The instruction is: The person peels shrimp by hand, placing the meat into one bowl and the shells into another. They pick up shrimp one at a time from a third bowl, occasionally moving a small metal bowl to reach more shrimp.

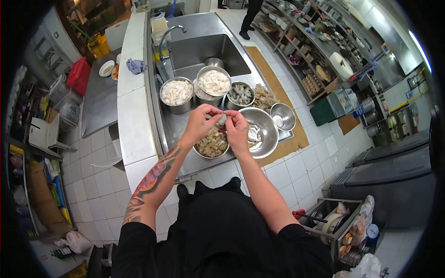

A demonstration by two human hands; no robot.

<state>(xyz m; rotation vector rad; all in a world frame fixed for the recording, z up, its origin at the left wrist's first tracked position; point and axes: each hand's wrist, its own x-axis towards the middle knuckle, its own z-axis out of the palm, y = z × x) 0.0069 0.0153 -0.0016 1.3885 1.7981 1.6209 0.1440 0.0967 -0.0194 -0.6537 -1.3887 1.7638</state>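
Between the fingertips of both hands is a greyish shrimp (222, 120), pinched by my left hand (204, 121) and my right hand (237, 131). Below them stands a container of shrimp pieces or shells (212, 144), partly covered by my hands. A wide steel bowl (270, 134) with a few shrimp in it is just right of my right hand. Beyond my hands are a pot of pale peeled shrimp (177, 92), a raised bowl of pale shrimp (214, 82) and a pot of grey shrimp (241, 94).
A heap of shells (263, 97) and a small steel bowl (282, 116) lie at the counter's right edge. Behind the pots is a sink (199, 51) with a faucet (175, 30). A person's dark-clad leg (251, 18) shows at the top, near shelves (308, 58).
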